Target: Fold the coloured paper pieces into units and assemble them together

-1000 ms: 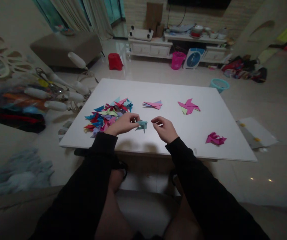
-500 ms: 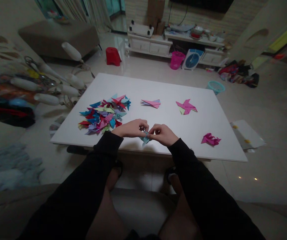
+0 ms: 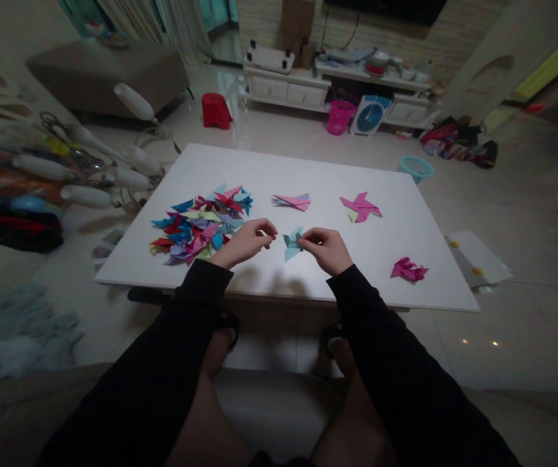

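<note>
The hands have come apart: half a second ago both were on the blue paper [image 3: 290, 246], and now the left hand [image 3: 248, 242] has let go and moved off to the side. The right hand [image 3: 327, 250] has the blue paper, pinched between thumb and finger. It is folded with points, and it is over the desk [image 3: 337, 285], between the two hands. The left hand is bent, with nothing in it, just beside the big pile [image 3: 198, 224] of folded paper. That pile is red, blue, pink, green and purple. Past the hands lie some flat strips [image 3: 291, 202], pink on top. To the right of those is a pink and green star [image 3: 362, 207]. Nearer the right edge sits a dark pink fold [image 3: 409, 268].
</note>
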A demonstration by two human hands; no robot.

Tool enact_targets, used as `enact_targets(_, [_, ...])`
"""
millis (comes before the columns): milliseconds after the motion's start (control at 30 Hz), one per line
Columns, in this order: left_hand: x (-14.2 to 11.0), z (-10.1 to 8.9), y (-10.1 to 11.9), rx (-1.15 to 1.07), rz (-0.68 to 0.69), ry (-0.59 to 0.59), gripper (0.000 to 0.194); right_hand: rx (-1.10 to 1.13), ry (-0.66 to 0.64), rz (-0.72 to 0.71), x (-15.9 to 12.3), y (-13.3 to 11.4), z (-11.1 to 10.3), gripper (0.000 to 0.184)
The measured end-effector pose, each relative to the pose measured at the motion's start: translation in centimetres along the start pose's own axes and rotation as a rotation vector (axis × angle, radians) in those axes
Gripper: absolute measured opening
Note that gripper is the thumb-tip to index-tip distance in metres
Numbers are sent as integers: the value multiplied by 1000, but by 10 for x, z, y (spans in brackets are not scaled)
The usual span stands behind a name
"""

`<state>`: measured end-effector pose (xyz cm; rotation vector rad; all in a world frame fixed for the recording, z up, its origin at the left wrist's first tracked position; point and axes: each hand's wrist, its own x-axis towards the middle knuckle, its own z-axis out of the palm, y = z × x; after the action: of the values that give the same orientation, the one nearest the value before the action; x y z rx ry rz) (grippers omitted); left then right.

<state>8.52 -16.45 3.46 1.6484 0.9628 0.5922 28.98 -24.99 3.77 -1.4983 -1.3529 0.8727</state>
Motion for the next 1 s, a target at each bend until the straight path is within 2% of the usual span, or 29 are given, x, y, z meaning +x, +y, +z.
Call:
enact_targets(133, [3,15,3,-125,27,-45,16,56,104,-19,4,-3,-1,19])
enact_targets(267, [9,24,12,-238,53,7,22,51,169,-42,8,-4,1,20])
enact_targets(433, [10,31,16,-287,149,61,29,5,194,-44,8,-8,2,18])
enact_targets(600, [7,29,12,-228,195,26,29,-58,190,-129,1,-13,-1,20])
enact_targets(700, [8,24,11,-202,264,55,25,-68,201,-171,-3,-17,-4,21])
enact_targets(867, [9,20,10,-192,316,64,21,-125,199,-297,-5,-21,-6,32])
enact_targets(1000, [9,20,8,-210,336,57,20,-177,158,-385,-5,-20,-7,19])
